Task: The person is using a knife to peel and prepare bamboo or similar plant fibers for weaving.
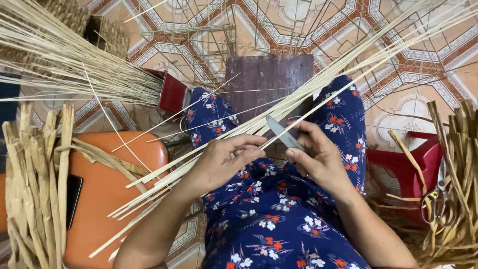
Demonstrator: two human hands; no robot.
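My left hand [226, 159] grips a bundle of long pale reed strips [318, 84] that runs from the lower left up to the upper right across my lap. My right hand [318, 154] holds a knife [281, 133], blade pointing up and left, its edge against the strips just beside my left fingers. Beneath them a dark wooden board [264, 79] rests over my knees, which are covered by blue flowered cloth [279, 219].
An orange stool [107, 194] with a dark phone [73, 192] stands at left, beside flat dried leaf strips [35, 179]. More reeds [64, 60] fan out at upper left. At right, scissors [438, 199] lie on dried leaves by a red stool [408, 164].
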